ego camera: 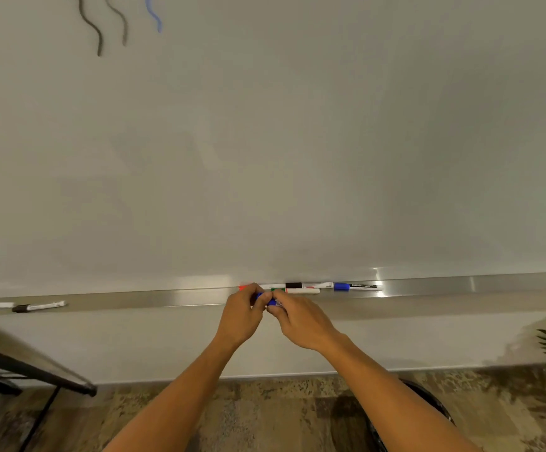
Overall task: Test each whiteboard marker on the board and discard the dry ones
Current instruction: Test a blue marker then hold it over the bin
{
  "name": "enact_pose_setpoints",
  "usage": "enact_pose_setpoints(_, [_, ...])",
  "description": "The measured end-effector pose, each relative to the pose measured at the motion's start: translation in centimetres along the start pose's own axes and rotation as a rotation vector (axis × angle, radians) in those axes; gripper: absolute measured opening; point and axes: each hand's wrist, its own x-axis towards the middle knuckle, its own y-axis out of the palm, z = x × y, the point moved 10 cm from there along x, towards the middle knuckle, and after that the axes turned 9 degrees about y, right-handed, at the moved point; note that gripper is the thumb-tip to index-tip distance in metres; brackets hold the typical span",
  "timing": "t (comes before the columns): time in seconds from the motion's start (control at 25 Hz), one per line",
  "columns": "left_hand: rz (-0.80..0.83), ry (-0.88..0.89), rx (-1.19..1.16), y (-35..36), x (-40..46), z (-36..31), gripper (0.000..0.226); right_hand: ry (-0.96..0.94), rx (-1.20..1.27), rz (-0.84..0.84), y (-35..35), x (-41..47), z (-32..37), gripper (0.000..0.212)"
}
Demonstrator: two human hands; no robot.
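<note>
Head view: both hands meet just in front of metal marker tray [167, 300] below whiteboard [297, 141]. Left hand [240, 316] fingers curl round blue cap end of blue marker [266, 299]; right hand [301, 321] pinches barrel. Likely uncapping: pull straight apart, tip away from skin. Other markers [302, 288] lie in tray behind; three test squiggles [97, 31] upper left.

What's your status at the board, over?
Both hands, left and right, gripping blue marker over tray. Nothing blocking.
</note>
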Motion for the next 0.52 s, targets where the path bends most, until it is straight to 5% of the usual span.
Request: enact_pose_setpoints(0.52, [-0.135, 0.037, -0.261, -14.9, 3.0, 2.2, 0.011, 0.035, 0.277, -0.159, -1.7, 3.6, 8.0, 0.041])
